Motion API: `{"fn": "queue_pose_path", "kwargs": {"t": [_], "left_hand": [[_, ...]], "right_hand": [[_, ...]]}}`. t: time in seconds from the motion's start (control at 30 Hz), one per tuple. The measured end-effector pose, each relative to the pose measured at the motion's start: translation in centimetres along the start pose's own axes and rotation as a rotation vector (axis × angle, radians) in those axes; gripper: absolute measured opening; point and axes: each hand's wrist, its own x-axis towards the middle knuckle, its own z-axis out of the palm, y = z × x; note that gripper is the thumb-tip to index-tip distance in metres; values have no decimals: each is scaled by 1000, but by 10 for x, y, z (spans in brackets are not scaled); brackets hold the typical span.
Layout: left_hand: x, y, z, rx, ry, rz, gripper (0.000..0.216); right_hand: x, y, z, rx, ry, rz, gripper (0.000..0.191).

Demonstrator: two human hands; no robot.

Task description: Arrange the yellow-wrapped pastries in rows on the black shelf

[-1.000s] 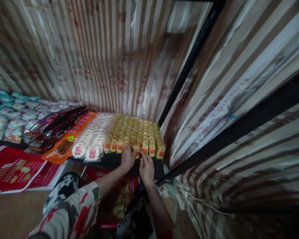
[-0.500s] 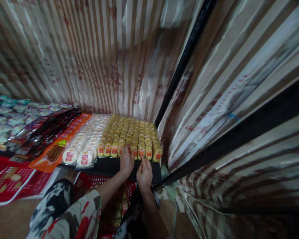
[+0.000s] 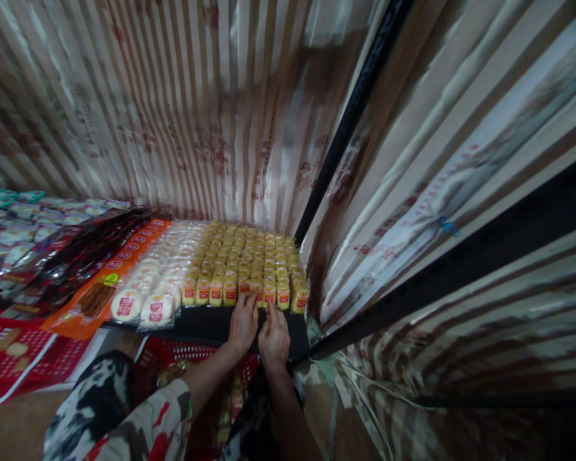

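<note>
We are seeing the small yellow wrapped cakes (image 3: 244,256) standing in tight rows at the right end of a black shelf (image 3: 199,323), their front packs showing red labels towards us. Our left hand (image 3: 243,325) is resting at the front edge of these rows, right of their middle; its fingertips are bunching together against the lower faces of the front packs, and we are not managing to tell whether they are clamping one. Our right hand (image 3: 274,336) is lying just beside it, its fingers mostly curling in and its index finger pointing up at the labelled face of the next pack; whether it is gripping anything we cannot tell. The front packs are thus sitting just beyond both sets of fingertips, the two hands keeping a narrow gap between them. Left of the yellow cakes, white round wrapped cakes (image 3: 157,308) are running back in two lines, and beside them an orange packet (image 3: 93,298) is lying partly under dark glossy packets (image 3: 84,253). White pouches (image 3: 24,224) are filling the far left. Below the shelf, a red basket (image 3: 189,350) is standing between our knees, and behind everything a striped curtain (image 3: 211,128) is hanging.
</note>
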Motion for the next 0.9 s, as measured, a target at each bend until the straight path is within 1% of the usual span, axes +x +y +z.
{"fn": "queue_pose_path", "kwargs": {"t": [0.13,0.23,0.33,0.47,0.57,0.63,0.7,0.77,0.8,0.9], "left_hand": [[-1,-3,1,25,-56,-4,40],[-4,-1,-4,34,-85,-35,40],[-13,1,-11,27,-104,-4,41],[-37,-1,-23,26,-138,85,39],[-60,-5,-38,42,-177,118,36],[-76,-10,-52,44,-219,139,34],[-91,-18,-65,59,-274,139,31],[-104,-31,-77,104,-341,80,28],[-110,-40,-82,143,-376,19,27],[-124,-68,-93,309,-542,-260,29]], "right_hand": [[0,-2,-1,-17,-18,19,47],[0,-2,-1,3,2,24,47],[-1,-2,-2,43,17,3,45],[0,-2,-6,70,10,-35,41],[0,-7,-13,91,3,-108,38],[-4,-13,-16,118,-32,-179,35],[-14,-22,-17,169,-99,-242,33],[-32,-32,-12,217,-180,-281,31],[-42,-37,-8,232,-229,-289,29],[-75,-51,14,199,-476,-234,29]]}}
